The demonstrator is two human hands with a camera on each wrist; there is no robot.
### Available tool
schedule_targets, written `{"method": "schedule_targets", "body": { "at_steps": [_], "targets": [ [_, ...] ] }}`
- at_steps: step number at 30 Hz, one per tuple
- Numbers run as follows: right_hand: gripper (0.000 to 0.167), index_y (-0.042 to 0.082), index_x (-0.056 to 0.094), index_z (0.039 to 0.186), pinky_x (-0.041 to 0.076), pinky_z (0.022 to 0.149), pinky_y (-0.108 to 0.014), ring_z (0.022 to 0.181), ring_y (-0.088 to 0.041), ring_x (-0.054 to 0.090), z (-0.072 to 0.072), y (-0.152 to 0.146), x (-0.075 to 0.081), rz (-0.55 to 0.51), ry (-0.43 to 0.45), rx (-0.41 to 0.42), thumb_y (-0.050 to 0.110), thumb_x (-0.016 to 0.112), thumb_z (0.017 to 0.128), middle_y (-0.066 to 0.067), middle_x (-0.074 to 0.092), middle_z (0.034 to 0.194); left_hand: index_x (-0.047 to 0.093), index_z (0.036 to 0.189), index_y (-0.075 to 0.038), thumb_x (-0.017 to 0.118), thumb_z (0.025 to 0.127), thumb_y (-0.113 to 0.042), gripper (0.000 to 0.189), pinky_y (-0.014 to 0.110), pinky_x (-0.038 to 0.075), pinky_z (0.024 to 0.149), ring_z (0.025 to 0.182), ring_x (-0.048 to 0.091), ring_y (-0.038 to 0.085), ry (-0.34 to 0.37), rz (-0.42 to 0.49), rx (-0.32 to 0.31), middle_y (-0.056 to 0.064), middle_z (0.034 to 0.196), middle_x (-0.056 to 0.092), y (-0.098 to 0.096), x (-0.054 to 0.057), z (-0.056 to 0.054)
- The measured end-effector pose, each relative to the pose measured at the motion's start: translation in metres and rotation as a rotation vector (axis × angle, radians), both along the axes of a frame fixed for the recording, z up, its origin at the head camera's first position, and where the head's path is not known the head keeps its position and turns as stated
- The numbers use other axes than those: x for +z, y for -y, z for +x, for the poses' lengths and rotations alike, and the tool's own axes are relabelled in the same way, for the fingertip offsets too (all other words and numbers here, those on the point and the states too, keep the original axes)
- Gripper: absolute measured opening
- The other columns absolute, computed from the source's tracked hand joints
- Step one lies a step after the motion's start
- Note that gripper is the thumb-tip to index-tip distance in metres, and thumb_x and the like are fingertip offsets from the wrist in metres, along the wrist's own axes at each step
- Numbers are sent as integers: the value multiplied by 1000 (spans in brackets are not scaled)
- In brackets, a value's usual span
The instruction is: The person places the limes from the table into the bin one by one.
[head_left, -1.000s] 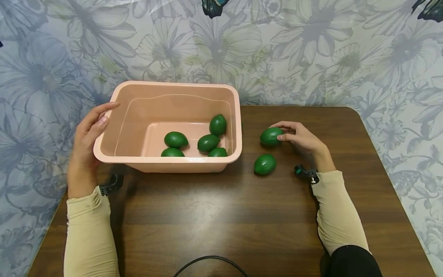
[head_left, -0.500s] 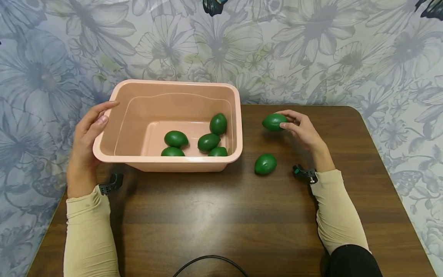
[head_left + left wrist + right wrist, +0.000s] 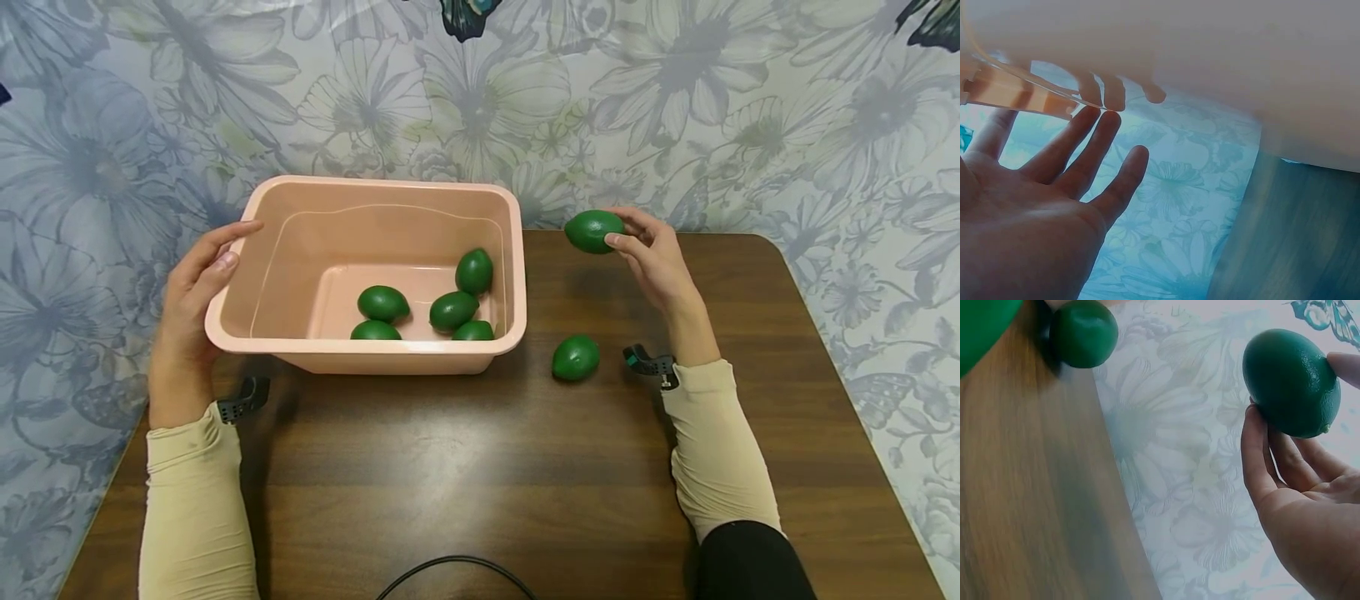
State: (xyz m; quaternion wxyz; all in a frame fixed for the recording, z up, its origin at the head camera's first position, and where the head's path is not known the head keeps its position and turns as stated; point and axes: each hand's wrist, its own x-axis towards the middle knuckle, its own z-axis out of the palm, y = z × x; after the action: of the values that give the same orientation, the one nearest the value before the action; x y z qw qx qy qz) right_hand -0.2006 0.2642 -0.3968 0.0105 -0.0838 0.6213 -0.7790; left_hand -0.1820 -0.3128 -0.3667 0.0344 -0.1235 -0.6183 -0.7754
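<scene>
My left hand [image 3: 191, 308] holds the left end of a peach plastic tub [image 3: 360, 343], its index fingertip over the rim. In the left wrist view, other fingers [image 3: 1107, 134] lie fairly straight, tips against the tub wall. Several limes [image 3: 452, 311] lie on the tub's floor, toward the front and right. My right hand [image 3: 656, 258] pinches a lime [image 3: 592, 231] between thumb and fingers, above the table's back right. In the right wrist view this lime [image 3: 1291, 384] sits at the fingertips. Another lime [image 3: 575, 358] rests on the table, right of the tub.
The brown wooden table [image 3: 420, 467] reaches back to a flower-patterned wall covering [image 3: 675, 108]. A black cable [image 3: 457, 560] curves at the near edge. The right wrist view shows a lime [image 3: 1084, 333] near the tub and a green shape [image 3: 982, 328] in the corner.
My right hand has lifted its lime off the table and moved it up and back. The left hand, the tub and the other table lime stay in place.
</scene>
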Motion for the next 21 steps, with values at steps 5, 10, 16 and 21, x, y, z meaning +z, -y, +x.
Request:
{"method": "schedule_targets", "body": {
  "at_steps": [5, 10, 16, 21],
  "targets": [
    [35, -1, 67, 133, 56, 97, -26, 112, -19, 69, -3, 9, 5, -35, -15, -6, 0, 67, 98, -8, 74, 119, 48, 150, 11, 52, 105, -9, 49, 28, 60, 87, 116, 64, 28, 4, -1, 15, 26, 146, 54, 0, -1, 0],
    [34, 0, 69, 131, 55, 97, -27, 113, -20, 67, -5, 19, 13, -52, -50, -64, 2, 68, 96, -8, 72, 118, 48, 150, 11, 52, 105, -9, 50, 28, 60, 86, 114, 64, 27, 6, 3, 15, 26, 146, 54, 0, -1, 0],
    [34, -1, 70, 128, 56, 96, -27, 110, -21, 68, -9, 35, 28, -70, -132, -131, -1, 68, 95, -9, 73, 116, 48, 150, 11, 52, 105, -9, 49, 28, 60, 87, 115, 64, 27, 3, 1, 5, 26, 146, 54, 1, -2, -1],
    [34, 0, 71, 127, 57, 93, -28, 106, -20, 70, -13, 49, 35, -36, -193, -136, -1, 69, 94, -9, 74, 115, 48, 150, 12, 52, 105, -9, 49, 29, 60, 87, 115, 64, 28, -13, 11, -7, 26, 145, 54, 0, -2, -2]
  ]
}}
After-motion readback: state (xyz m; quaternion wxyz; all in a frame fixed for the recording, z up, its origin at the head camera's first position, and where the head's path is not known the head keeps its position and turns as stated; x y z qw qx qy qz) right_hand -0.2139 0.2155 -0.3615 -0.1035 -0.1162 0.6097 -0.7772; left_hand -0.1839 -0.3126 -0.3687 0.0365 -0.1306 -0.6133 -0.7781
